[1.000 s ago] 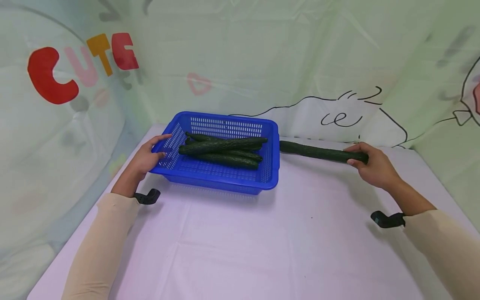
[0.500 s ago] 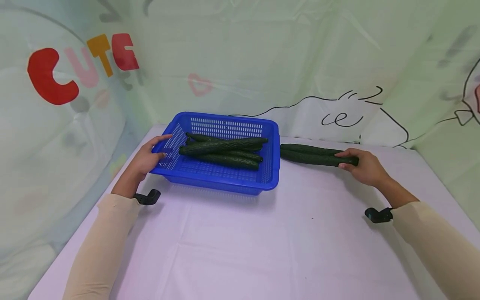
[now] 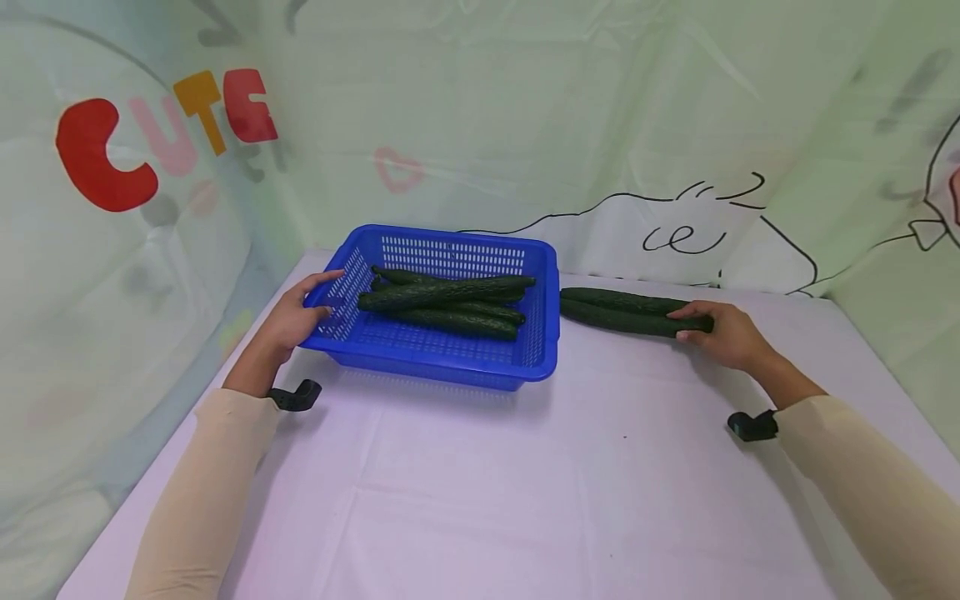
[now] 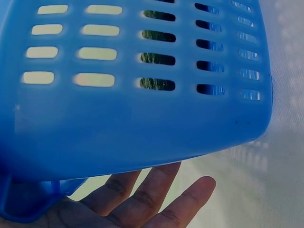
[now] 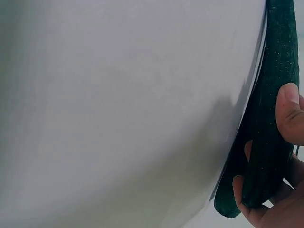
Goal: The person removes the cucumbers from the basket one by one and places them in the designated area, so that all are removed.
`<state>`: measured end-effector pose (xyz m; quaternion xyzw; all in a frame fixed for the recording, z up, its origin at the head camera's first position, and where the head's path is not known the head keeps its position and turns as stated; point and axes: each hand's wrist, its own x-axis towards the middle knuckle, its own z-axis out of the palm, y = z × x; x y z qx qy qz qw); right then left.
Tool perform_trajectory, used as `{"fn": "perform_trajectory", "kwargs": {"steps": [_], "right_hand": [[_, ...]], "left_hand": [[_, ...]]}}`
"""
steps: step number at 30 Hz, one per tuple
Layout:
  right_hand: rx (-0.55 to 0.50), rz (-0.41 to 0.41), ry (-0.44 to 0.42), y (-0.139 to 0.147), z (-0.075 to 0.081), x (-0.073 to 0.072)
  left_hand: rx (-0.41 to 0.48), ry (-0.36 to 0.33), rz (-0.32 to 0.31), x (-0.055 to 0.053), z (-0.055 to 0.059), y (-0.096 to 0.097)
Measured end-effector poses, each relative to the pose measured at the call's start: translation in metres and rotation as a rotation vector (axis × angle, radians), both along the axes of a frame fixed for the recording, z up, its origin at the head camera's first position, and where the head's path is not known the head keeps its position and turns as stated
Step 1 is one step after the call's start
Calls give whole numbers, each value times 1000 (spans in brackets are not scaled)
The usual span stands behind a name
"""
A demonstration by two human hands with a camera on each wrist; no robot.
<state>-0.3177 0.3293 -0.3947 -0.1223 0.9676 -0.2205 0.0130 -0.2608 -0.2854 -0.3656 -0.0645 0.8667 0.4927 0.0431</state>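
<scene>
My left hand grips the left rim of a blue perforated plastic basket. In the left wrist view, its fingers show beyond the basket's lower edge. Several dark green cucumbers lie crossed over each other inside the basket. Right of it, my right hand holds the right end of a long cucumber, thumb on one side and fingers on the other. Just behind this one lies another cucumber, nearly parallel to it. The left ends of both meet the basket's right rim in the head view.
A white cloth covers the table. Printed fabric sheeting hangs behind and on both sides, close to the table's far edge. The basket stands near that far edge, left of the middle.
My right hand has come left and slightly nearer with its cucumber, so the cucumber behind it now shows. The left hand and basket have stayed put.
</scene>
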Motion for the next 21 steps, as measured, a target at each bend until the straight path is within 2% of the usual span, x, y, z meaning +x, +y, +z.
{"fn": "perform_trajectory", "kwargs": {"steps": [9,21], "right_hand": [[8,3,0,4,-3,-6],[32,-33,-35,4,-3,-7]], "left_hand": [[-6,2,3,-1,0,0],[-7,-2,6,-1,0,1]]}}
